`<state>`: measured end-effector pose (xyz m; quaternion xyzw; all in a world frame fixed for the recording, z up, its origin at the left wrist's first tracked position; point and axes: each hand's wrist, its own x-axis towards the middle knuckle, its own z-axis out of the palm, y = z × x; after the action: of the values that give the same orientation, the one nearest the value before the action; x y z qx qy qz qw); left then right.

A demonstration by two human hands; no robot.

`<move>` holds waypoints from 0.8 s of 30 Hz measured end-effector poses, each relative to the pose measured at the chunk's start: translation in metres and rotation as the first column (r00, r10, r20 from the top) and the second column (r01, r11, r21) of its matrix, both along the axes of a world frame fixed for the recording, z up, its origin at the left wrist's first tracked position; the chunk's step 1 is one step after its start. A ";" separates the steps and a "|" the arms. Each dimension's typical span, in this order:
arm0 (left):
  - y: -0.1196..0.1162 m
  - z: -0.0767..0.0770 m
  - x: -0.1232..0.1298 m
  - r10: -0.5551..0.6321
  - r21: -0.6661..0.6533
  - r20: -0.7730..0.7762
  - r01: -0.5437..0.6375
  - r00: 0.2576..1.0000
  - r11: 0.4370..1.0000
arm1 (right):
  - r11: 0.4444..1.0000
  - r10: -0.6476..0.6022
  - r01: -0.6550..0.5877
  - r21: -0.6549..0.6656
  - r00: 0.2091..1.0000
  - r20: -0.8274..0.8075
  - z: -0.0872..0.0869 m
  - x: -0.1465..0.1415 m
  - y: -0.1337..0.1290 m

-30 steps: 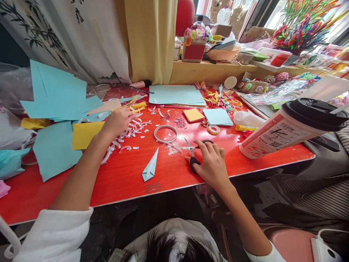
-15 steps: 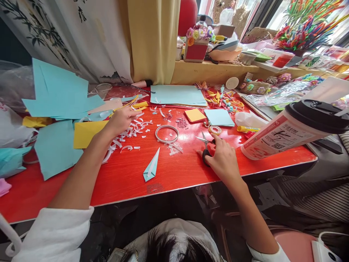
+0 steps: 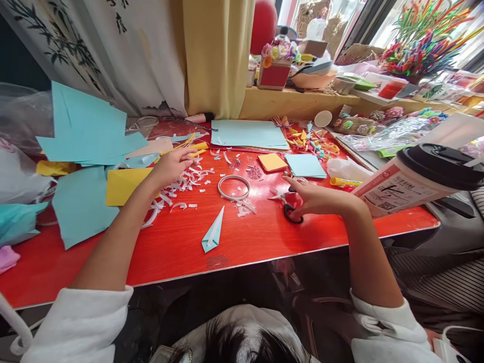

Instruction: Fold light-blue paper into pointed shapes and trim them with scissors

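Scissors (image 3: 283, 195), long axis crosswise, blades (image 3: 276, 197) pointing left

A glossy red table (image 3: 166, 262) with a pale edge stands against a yellowish windowsill (image 3: 260, 103). Behind its left part hangs a white curtain (image 3: 141, 55) printed with black bamboo, and next to that a plain yellow curtain (image 3: 215, 55). Daylight comes through the window at upper right, past its dark, slanting frame (image 3: 365, 25), and shines off the tabletop. Below the table it is dark, the floor hard to make out.
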<state>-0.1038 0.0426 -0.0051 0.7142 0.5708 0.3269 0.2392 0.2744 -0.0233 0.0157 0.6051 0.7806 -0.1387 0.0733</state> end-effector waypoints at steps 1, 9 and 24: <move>-0.002 0.002 0.001 -0.021 -0.014 0.052 0.022 0.998 1.000 | 1.000 0.028 -0.027 -0.011 0.999 0.016 0.005 -0.001 0.003; -0.025 0.024 0.026 -0.190 -0.043 0.253 0.208 0.949 0.977 | 0.936 0.084 0.114 0.332 0.845 -0.528 0.024 -0.079 0.019; -0.024 0.022 0.027 -0.184 -0.043 0.258 0.201 0.949 0.979 | 0.954 0.204 0.070 0.293 0.565 -0.800 0.003 -0.161 0.051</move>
<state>-0.0767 0.0185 0.0174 0.7104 0.4742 0.3704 0.3651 0.1130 0.0282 0.0186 0.4439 0.7587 -0.2845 -0.3827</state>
